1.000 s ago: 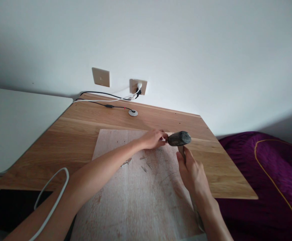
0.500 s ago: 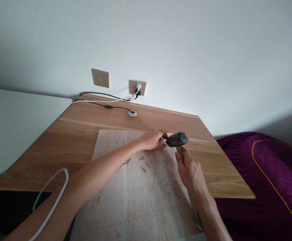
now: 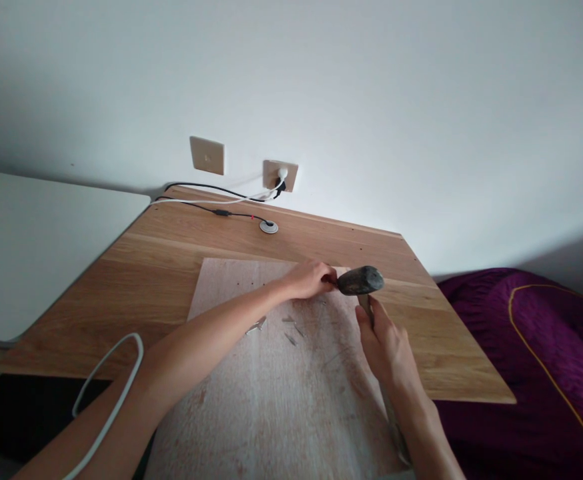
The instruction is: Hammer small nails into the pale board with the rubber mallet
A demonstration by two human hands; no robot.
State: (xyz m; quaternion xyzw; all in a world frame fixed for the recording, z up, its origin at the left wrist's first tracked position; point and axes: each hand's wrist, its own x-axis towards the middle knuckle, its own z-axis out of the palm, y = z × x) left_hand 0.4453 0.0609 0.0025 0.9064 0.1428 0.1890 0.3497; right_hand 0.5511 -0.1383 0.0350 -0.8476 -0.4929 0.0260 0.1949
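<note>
L hand (image 3: 309,279): fingers curled in, thumb & index drawn close together by the board's far R corner; can't tell if they pinch a nail, tips partly hidden. R hand (image 3: 385,343): fingers wrapped tight round the hammer (image 3: 361,281), thumb along the handle just below the head. Head's near end sits right by the L fingertips – contact or small gap, can't tell.

Vs. half a sec ago: L fingers look a bit more tucked in, R grip same, hammer still beside the L fingertips. Whole view shifts slightly, so the small offsets are mostly camera.

Loose nails (image 3: 291,339) lie scattered mid-board, nearer the L wrist than the R hand, approx. same spots as before. Pale wood board (image 3: 271,400) lies on the tabletop (image 3: 451,333), w/ small dark dots near its far L edge. White cable (image 3: 139,353) loops over the L forearm. Beyond – wall socket (image 3: 271,172) w/ plugs in; purple cover (image 3: 476,307) off to R.
</note>
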